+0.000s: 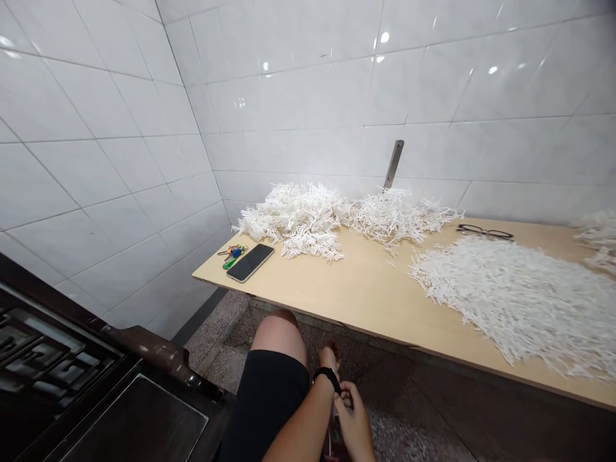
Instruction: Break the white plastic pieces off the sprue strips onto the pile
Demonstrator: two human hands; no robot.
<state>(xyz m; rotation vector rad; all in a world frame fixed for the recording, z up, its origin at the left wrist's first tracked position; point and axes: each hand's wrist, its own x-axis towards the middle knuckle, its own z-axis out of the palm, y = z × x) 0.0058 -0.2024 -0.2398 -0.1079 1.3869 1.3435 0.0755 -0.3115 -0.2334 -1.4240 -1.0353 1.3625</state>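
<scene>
My left hand [328, 354] hangs below the table's front edge beside my knee. Its fingers are dark and too hard to make out. Around that wrist sits a black wristband [328, 377]. My right hand [353, 417] comes up from the bottom of the view, its thumb and fingers curled closed at the band's near side, seemingly gripping its end. Above both hands is the light wooden table [308, 282]. Short thin white strips lie on it in a tangled heap [298, 215], a second heap [402, 215] and a broad spread layer [524, 295].
A smartphone [251, 263] and a bunch of keys [234, 254] lie at the table's left end. Eyeglasses [485, 231] rest near the back. A metal bracket [393, 163] stands against the tiled wall [298, 102]. Dark carved wooden furniture [129, 417] is at lower left.
</scene>
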